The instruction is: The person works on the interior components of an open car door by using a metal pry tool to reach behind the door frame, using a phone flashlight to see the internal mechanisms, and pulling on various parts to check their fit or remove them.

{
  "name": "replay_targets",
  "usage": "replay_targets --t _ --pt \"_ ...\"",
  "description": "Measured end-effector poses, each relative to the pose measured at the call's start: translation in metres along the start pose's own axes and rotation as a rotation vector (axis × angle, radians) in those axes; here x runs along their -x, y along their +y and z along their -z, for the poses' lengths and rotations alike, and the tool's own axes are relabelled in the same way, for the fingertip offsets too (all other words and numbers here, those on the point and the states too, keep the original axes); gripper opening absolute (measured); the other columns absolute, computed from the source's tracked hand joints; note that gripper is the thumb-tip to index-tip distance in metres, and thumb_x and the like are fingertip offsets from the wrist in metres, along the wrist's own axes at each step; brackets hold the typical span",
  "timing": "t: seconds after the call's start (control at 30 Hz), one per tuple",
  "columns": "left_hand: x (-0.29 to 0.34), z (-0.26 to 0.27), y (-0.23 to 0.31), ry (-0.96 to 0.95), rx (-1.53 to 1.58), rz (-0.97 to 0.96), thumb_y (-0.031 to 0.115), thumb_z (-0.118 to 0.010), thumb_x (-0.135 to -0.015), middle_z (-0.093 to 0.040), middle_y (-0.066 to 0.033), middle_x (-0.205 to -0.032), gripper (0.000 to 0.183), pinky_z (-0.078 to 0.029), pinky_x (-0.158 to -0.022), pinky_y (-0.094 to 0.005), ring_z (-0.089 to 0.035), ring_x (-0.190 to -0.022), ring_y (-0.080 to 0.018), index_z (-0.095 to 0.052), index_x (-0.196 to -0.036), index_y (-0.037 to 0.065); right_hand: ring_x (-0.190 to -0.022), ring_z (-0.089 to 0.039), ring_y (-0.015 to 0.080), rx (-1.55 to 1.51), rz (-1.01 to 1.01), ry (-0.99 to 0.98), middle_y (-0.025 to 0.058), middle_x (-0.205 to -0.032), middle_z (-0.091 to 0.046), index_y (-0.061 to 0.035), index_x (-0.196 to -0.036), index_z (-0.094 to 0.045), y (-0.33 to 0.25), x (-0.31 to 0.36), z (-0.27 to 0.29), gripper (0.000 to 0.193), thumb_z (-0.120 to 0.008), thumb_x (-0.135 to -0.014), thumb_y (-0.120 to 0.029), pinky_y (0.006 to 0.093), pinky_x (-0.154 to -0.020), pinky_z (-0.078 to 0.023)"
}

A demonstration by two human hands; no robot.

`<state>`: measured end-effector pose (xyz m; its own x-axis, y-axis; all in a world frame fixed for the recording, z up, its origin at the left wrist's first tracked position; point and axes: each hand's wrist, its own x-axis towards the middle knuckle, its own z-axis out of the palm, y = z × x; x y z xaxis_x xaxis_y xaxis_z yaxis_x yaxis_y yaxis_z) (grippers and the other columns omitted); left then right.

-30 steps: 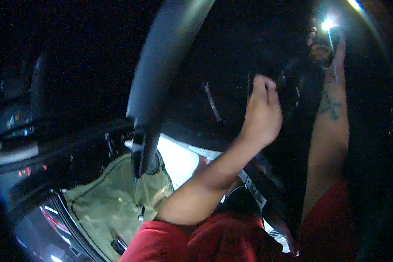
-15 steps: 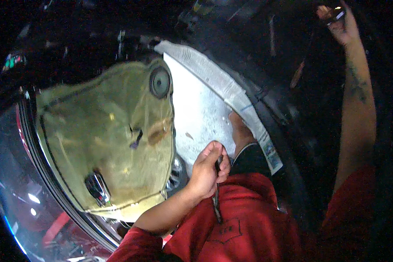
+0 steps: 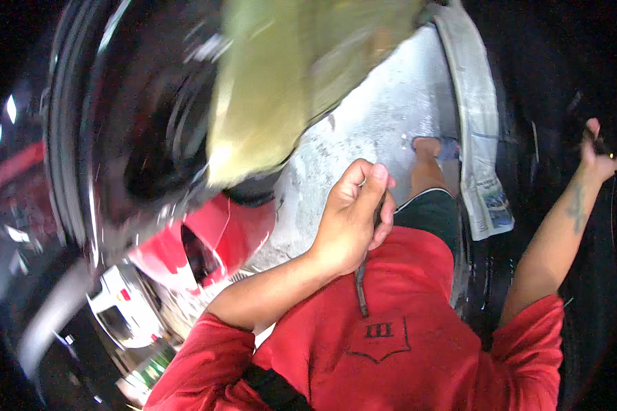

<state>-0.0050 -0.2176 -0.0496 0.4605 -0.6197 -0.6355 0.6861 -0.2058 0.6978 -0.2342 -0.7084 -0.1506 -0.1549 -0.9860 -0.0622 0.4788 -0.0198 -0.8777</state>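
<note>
Far left – blurred dark glossy car body [image 3: 116, 137], a red panel [image 3: 219, 233] below it, olive-green cover [image 3: 274, 89] above. Centre – left hand [image 3: 353, 216] fisted around a thin dark metal tool [image 3: 360, 288] that hangs down against the red shirt [image 3: 404, 342], over grey concrete floor [image 3: 384, 123]. A newspaper sheet [image 3: 483, 178] lies along the dark edge. Far right – right hand [image 3: 598, 159] raised, well apart from the left, fingers pinching something small and dark; can't tell what.

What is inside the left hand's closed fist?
The left hand grips a thin dark metal tool; its lower shaft hangs over the red shirt. Fingers cover the upper end.
</note>
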Motion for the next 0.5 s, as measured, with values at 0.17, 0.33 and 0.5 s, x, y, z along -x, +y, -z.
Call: replay_targets --t 0.17,0.33,0.5 --pt "0.119 0.082 0.007 0.110 0.031 -0.205 0.033 -0.042 -0.113 -0.049 -0.0030 -0.069 0.028 -0.032 -0.042 -0.0242 -0.042 -0.048 -0.0100 -0.053 -0.122 0.009 -0.091 -0.068 0.0369 0.008 -0.696 -0.463 0.0199 -0.099 -0.067 -0.0039 -0.108 -0.058 0.062 0.249 -0.027 0.061 -0.054 -0.094 -0.063 0.0598 -0.081 -0.056" --pt "0.211 0.141 0.004 0.100 0.087 -0.358 0.025 -0.048 -0.111 -0.051 -0.0035 -0.074 0.033 -0.035 -0.045 -0.0237 -0.047 -0.055 -0.0106 -0.046 -0.141 0.012 -0.090 -0.070 0.0244 0.209 -1.106 -0.989 0.0183 -0.113 -0.071 -0.0022 -0.129 -0.056 0.060 0.466 -0.087 0.046 -0.064 -0.092 -0.028 0.0379 -0.073 -0.062" --pt "0.264 0.170 -0.010 0.092 0.161 -0.422 0.018 -0.054 -0.106 -0.052 -0.0047 -0.076 0.055 -0.038 -0.049 -0.0252 -0.050 -0.057 -0.0124 -0.033 -0.156 0.014 -0.091 -0.072 0.0271 0.231 -1.099 -1.400 0.0211 -0.113 -0.071 0.0031 -0.129 -0.056 0.027 0.536 -0.175 0.048 -0.061 -0.097 -0.032 0.0385 -0.074 -0.062"
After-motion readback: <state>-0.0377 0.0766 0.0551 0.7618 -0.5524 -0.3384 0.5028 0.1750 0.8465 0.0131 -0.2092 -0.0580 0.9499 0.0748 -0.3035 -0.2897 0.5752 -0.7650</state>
